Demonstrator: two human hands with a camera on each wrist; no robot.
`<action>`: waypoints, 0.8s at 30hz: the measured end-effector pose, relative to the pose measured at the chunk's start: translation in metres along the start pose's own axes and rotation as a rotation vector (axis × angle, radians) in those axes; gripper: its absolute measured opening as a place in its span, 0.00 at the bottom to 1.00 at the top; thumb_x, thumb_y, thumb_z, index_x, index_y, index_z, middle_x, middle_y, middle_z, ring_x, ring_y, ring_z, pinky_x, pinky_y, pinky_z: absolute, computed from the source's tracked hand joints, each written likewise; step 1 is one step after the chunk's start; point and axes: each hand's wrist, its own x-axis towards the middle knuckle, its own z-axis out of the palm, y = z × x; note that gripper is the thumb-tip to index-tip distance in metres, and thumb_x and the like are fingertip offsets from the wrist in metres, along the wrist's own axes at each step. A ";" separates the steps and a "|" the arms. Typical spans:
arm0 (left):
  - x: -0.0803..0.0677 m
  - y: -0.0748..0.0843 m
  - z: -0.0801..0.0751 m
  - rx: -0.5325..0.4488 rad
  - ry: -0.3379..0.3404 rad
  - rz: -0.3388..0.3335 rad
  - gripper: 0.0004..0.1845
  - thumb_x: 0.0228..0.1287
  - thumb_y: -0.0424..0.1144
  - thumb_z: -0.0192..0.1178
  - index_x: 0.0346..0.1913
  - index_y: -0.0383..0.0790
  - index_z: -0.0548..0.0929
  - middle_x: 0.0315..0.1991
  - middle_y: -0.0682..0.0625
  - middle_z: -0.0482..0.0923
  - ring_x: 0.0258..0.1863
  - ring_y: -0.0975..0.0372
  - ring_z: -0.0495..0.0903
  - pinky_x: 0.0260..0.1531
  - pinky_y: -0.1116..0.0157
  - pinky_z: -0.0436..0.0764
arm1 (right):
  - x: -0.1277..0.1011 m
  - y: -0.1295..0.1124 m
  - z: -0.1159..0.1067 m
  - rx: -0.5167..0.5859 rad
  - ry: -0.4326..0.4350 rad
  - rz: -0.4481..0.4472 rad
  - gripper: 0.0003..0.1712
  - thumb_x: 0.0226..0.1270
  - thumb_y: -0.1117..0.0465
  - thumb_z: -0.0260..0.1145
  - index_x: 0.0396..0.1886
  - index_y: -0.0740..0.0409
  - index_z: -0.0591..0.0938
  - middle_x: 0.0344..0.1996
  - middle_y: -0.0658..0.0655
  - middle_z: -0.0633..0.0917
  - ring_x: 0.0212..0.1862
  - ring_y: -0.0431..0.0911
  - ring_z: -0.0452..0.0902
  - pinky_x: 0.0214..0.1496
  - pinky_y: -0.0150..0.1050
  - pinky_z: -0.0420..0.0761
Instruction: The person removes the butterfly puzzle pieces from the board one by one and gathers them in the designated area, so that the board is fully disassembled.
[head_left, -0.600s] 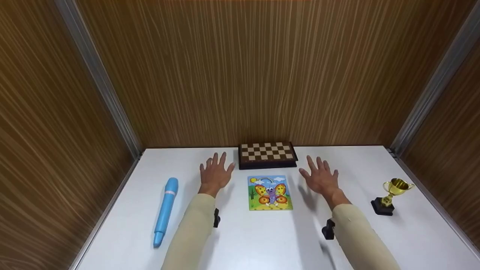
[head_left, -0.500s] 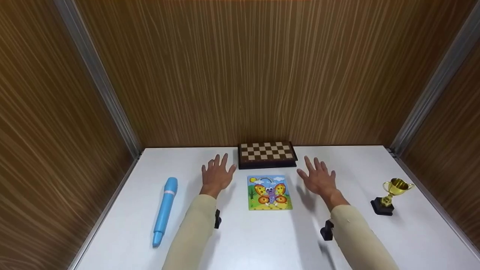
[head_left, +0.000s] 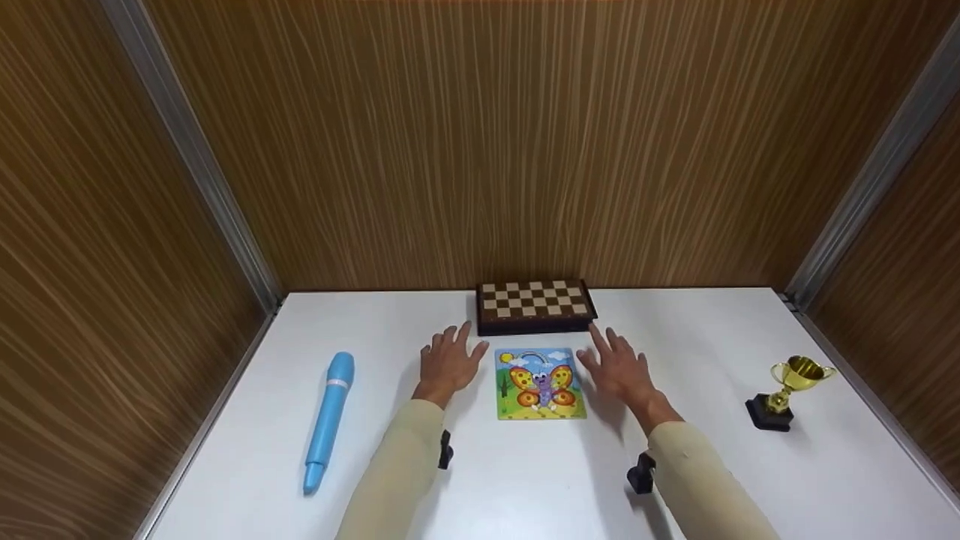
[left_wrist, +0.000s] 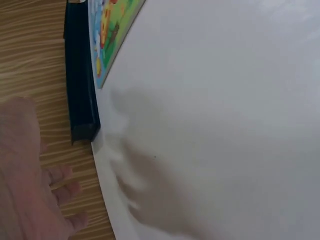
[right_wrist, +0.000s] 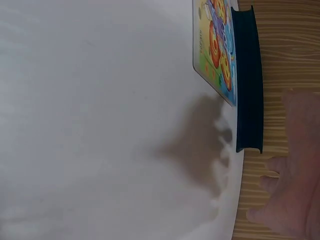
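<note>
A butterfly picture puzzle board [head_left: 540,384] lies flat on the white table, between my two hands. My left hand [head_left: 450,364] hovers just left of it, fingers spread and holding nothing. On the other side my right hand [head_left: 619,373] is held over the table, its fingers also spread, thumb near the puzzle's right edge. Behind the puzzle sits a brown and cream chessboard box [head_left: 534,306], with fingertips of both hands close to its front corners. Both wrist views show the dark side of the box [left_wrist: 80,75] and part of the puzzle [right_wrist: 215,45].
A light blue marker-shaped object [head_left: 328,424] lies at the left of the white table [head_left: 517,487]. At the right stands a small gold trophy cup [head_left: 787,386] on a black base. Wood-grain panels [head_left: 525,150] enclose the back and sides.
Both hands have moved inward toward the puzzle board and slightly back toward me. The objects on the table stay where they were.
</note>
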 end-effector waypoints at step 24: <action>-0.004 0.019 0.034 -0.002 -0.109 0.072 0.35 0.69 0.64 0.45 0.73 0.51 0.62 0.73 0.49 0.62 0.70 0.51 0.61 0.68 0.45 0.59 | -0.004 -0.016 0.029 0.070 -0.127 -0.075 0.38 0.75 0.43 0.48 0.78 0.46 0.49 0.77 0.64 0.51 0.76 0.64 0.46 0.73 0.61 0.50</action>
